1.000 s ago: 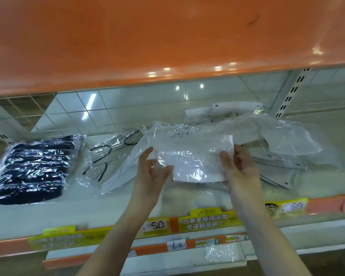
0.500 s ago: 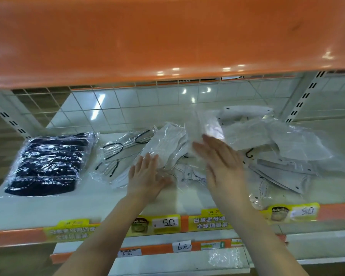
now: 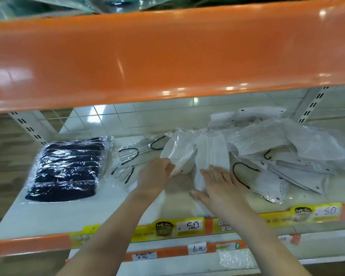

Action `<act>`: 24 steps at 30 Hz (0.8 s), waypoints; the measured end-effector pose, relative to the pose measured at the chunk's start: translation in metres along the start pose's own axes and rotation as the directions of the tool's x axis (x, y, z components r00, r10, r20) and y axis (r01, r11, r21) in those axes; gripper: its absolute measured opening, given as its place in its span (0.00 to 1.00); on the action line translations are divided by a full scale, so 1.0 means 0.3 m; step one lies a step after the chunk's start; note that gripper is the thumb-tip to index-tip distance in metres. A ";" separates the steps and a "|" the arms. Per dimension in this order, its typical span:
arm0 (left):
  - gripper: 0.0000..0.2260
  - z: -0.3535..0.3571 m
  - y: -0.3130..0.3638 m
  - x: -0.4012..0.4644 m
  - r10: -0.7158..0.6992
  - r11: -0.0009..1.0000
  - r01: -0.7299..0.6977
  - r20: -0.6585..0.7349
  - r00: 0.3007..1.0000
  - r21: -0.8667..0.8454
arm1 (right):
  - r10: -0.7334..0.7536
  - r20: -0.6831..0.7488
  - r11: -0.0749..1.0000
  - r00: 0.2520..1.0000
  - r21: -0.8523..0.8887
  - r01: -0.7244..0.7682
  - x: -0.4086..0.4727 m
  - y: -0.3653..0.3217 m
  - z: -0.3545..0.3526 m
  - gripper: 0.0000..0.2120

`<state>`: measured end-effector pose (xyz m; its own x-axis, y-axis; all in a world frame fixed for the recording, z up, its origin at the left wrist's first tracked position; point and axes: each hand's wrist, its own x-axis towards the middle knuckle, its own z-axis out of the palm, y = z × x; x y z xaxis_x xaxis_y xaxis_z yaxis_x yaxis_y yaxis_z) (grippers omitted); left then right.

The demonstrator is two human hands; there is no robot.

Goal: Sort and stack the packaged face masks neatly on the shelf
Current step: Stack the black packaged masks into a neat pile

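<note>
A wide orange shelf edge fills the upper half of the view. Below it runs a pale shelf with an orange front lip carrying yellow price tags marked 5.0. On the shelf's right side lies a loose heap of white packaged face masks in clear wrappers, overlapping at many angles, some with black ear loops showing. At the left sits a neat stack of dark navy masks in shiny plastic, well apart from the heap. Between them lies a clear pack with black loops. In the middle, the left hand has its fingers curled round the lower edge of a white mask pack. Just beside it, the right hand lies flat, fingers straight, pressing on another white pack.
</note>
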<state>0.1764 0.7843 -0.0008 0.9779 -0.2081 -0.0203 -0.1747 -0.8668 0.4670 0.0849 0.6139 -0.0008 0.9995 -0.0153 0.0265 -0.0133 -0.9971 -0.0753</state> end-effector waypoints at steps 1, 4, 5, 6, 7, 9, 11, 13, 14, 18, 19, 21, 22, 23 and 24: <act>0.09 -0.007 -0.017 0.010 -0.015 0.994 0.014 -0.007 1.000 -0.112 | -0.010 -0.030 1.000 0.999 0.022 0.011 0.009 -0.020 -0.009 0.31; 0.09 -0.063 -0.041 0.007 -0.074 0.881 0.048 -0.037 0.997 -0.471 | -0.001 -0.119 0.983 0.993 0.183 0.023 0.041 -0.064 -0.019 0.23; 0.09 -0.087 -0.037 -0.001 -0.100 0.807 0.062 -0.032 0.995 -0.587 | -0.006 -0.149 0.972 0.989 0.231 0.041 0.047 -0.076 -0.022 0.24; 0.09 -0.108 -0.036 -0.008 -0.128 0.707 0.086 -0.007 0.992 -0.702 | -0.019 -0.177 0.960 0.984 0.271 0.067 0.055 -0.090 -0.023 0.28; 0.09 -0.128 -0.032 -0.018 -0.153 0.597 0.113 0.026 0.988 -0.795 | -0.031 -0.206 0.948 0.978 0.304 0.094 0.061 -0.105 -0.035 0.31; 0.09 -0.164 -0.024 -0.037 -0.167 0.371 0.153 0.096 0.981 -0.916 | -0.057 -0.178 0.905 0.982 0.406 0.126 0.075 -0.132 -0.045 0.33; 0.09 -0.189 -0.023 -0.049 -0.110 0.118 0.197 0.185 0.977 -0.973 | -0.069 -0.155 0.853 0.986 0.504 0.138 0.079 -0.173 -0.045 0.35; 0.09 -0.200 -0.013 -0.069 -0.008 0.004 0.264 0.264 0.964 -0.964 | -0.072 -0.174 0.842 0.982 0.518 0.153 0.081 -0.208 -0.042 0.37; 0.09 -0.196 -0.011 -0.080 0.036 0.049 0.290 0.292 0.956 -0.956 | -0.077 -0.218 0.862 0.973 0.476 0.175 0.083 -0.218 -0.035 0.36; 0.05 -0.138 -0.030 -0.095 0.098 0.631 0.137 0.254 0.962 -0.763 | -0.065 -0.337 0.932 0.939 0.315 0.178 0.111 -0.208 0.013 0.24; 0.09 -0.114 -0.054 -0.084 0.119 0.838 0.012 0.204 0.972 -0.545 | -0.069 -0.317 0.944 0.946 0.285 0.164 0.116 -0.199 0.021 0.20; 0.23 -0.078 -0.112 -0.070 0.126 0.992 -0.124 0.154 0.980 -0.023 | -0.087 -0.224 0.964 0.971 0.228 0.139 0.127 -0.183 0.042 0.17; 0.28 -0.070 -0.138 -0.066 0.088 0.990 -0.100 0.112 0.990 0.103 | -0.084 -0.170 0.972 0.982 0.202 0.118 0.128 -0.178 0.052 0.16; 0.30 -0.070 -0.159 -0.061 0.028 0.988 -0.039 0.074 0.997 0.149 | -0.074 -0.130 0.981 0.989 0.171 0.096 0.126 -0.177 0.061 0.15; 0.32 -0.070 -0.180 -0.054 -0.029 0.990 0.023 0.041 0.999 0.140 | -0.051 -0.106 0.985 0.993 0.158 0.067 0.120 -0.178 0.068 0.14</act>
<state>0.1724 0.8439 -0.0072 0.9771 -0.2011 -0.0702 -0.1663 -0.9264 0.3379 0.1221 0.6680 -0.0162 0.9903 0.0275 0.1360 0.0585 -0.9714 -0.2300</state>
